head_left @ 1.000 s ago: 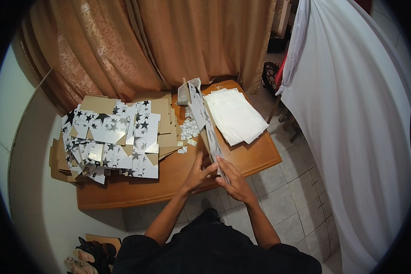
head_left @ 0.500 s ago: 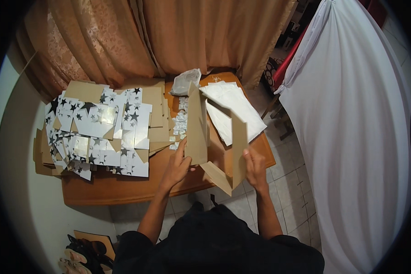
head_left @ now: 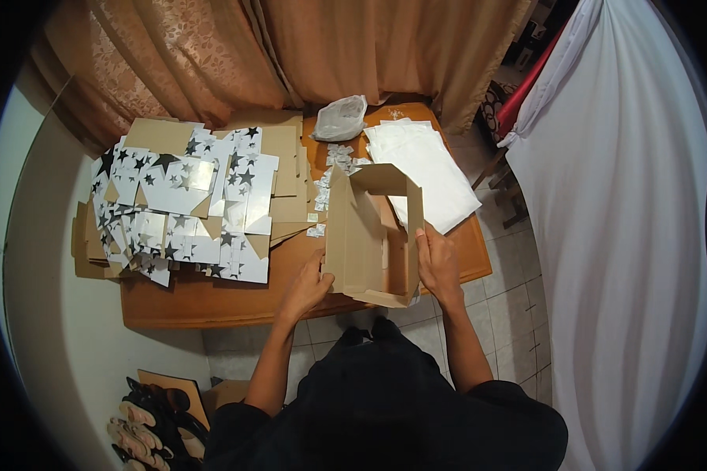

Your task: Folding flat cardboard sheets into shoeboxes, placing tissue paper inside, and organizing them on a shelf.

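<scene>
Cardboard carton (head_left: 355, 247): held unfolded.
Left hand (head_left: 307, 289): carton's left edge gripped, fingers curled.
Right hand (head_left: 438, 263): right wall pinched by closed fingers.
Star-printed cardboard blanks (head_left: 182, 188): piled left of carton.

Head-worn fisheye view, facing down and forward, close over hands (head_left: 438, 263) and table (head_left: 204, 304)

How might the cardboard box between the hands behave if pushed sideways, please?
The cardboard box probably weighs little, as its walls look thin. Its flat, straight-edged panels should be fairly stiff, but it might skew, since it looks open right through.
</scene>
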